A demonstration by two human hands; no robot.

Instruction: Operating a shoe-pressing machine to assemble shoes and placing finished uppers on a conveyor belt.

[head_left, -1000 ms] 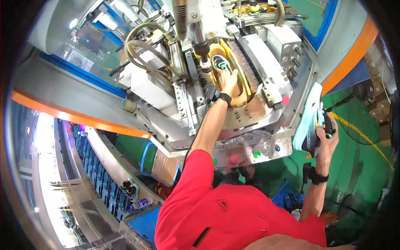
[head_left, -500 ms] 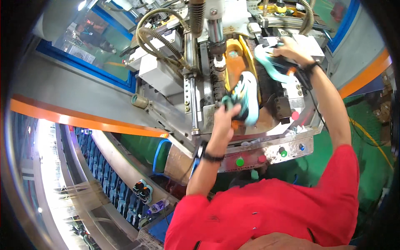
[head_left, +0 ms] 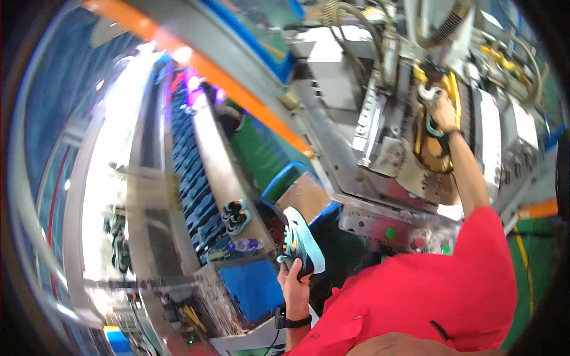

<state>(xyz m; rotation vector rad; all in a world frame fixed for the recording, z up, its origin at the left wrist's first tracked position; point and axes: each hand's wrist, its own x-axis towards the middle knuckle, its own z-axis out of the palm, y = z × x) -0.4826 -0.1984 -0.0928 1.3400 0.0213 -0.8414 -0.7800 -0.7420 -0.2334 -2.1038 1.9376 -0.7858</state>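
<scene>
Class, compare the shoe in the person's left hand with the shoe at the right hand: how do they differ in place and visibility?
The left-hand shoe is held up by the left hand, apart from the machine; the right-hand shoe is between the machine's yellow walls.
The left-hand shoe shows its mint sole plainly; the right-hand shoe is partly covered by the right hand.
Both show mint and dark parts.
</scene>
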